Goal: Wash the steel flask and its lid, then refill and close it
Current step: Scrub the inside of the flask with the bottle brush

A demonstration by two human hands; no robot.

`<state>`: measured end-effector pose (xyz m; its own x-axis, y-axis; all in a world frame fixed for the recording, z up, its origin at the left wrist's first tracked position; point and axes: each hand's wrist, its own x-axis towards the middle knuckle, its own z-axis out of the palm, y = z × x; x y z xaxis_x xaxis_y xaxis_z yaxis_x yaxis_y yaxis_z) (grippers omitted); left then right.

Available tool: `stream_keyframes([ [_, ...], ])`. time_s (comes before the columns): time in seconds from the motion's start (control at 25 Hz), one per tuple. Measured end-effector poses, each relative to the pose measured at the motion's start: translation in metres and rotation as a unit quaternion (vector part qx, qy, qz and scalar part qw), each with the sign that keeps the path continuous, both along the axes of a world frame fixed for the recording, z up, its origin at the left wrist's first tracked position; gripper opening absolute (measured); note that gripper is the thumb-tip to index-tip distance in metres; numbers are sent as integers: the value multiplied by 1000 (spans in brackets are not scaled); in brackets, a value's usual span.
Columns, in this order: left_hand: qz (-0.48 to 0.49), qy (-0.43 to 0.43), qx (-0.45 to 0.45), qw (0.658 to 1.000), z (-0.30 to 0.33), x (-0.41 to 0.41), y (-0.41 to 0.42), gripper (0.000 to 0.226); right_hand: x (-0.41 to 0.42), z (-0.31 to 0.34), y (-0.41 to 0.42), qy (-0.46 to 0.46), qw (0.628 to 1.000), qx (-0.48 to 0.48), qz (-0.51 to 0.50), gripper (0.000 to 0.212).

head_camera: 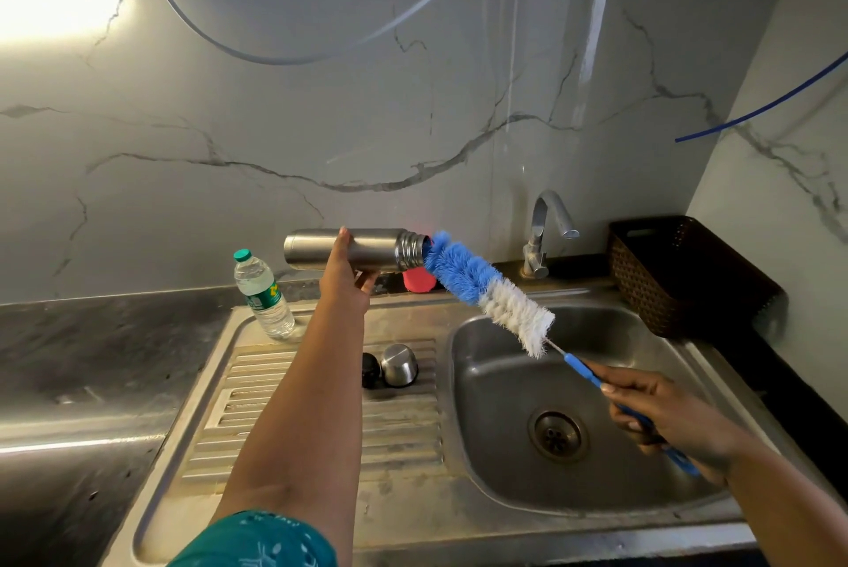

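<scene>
The left hand [344,277] is wrapped round the middle of the flask [362,249], holding it sideways in the air above the back of the drainboard [321,410], threaded mouth pointing toward the tap [543,236]. The right hand [674,419] is closed on the blue handle of the brush [486,286], out over the basin [550,383]; the blue tip of the bristles sits right at the flask's mouth, barely in.

The steel lid [399,364] lies on the ridges of the drainboard, touching a small black piece [370,370], probably the stopper. A water bottle [264,293] stands at the drainboard's back left corner.

Risks, as I'd judge them: the bristle head looks wider than the neck, so a push at a slant could catch on the threads and shove the flask back through the palm; a wet steel body held one-handed could slip and drop onto the lid below. The brush's thin wire stem might bend if forced. Nothing is running from the tap, so scrubbing may be dry unless water is already inside.

I can't see inside the flask, nor the fingers behind it. A red thing [417,279] behind the brush is mostly hidden. The basket [679,273] at the back right corner shows no contents from here.
</scene>
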<state>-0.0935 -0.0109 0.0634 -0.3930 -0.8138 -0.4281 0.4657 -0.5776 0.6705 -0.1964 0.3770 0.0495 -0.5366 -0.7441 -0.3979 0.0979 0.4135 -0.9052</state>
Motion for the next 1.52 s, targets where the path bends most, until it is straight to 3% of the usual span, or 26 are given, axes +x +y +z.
stream_keyframes([
  [0.12, -13, -30, -14, 999, -1, 0, -1, 76, -3, -4, 0, 54, 998, 31, 17, 37],
  [0.2, -21, -58, -29, 998, -1, -1, 0, 74, -7, -6, -1, 166, 983, 68, 34, 33],
  [0.32, -18, -88, -47, 995, 0, -2, 0, 75, -11, -5, 2, 375, 919, 115, 41, 30],
  [0.44, -11, -87, -31, 996, -1, 1, -8, 77, -18, -9, 13, 476, 876, 84, -3, 41],
  [0.6, -9, -74, -6, 997, -8, 8, -13, 80, -21, -13, 19, 453, 889, -16, -68, 44],
  [0.76, -21, -48, 10, 999, -11, 5, -5, 79, -16, -14, 11, 500, 865, 31, -31, 54],
  [0.92, -16, -45, 18, 999, -14, 2, 1, 77, -10, -17, 8, 497, 867, 35, -13, 57],
  [1.08, -10, -55, 19, 998, -14, 0, 3, 80, -6, -11, 8, 546, 834, 81, 18, 62],
  [1.52, 33, -66, 53, 996, -19, 4, -8, 76, 4, -1, 14, 510, 857, 70, 25, 63],
])
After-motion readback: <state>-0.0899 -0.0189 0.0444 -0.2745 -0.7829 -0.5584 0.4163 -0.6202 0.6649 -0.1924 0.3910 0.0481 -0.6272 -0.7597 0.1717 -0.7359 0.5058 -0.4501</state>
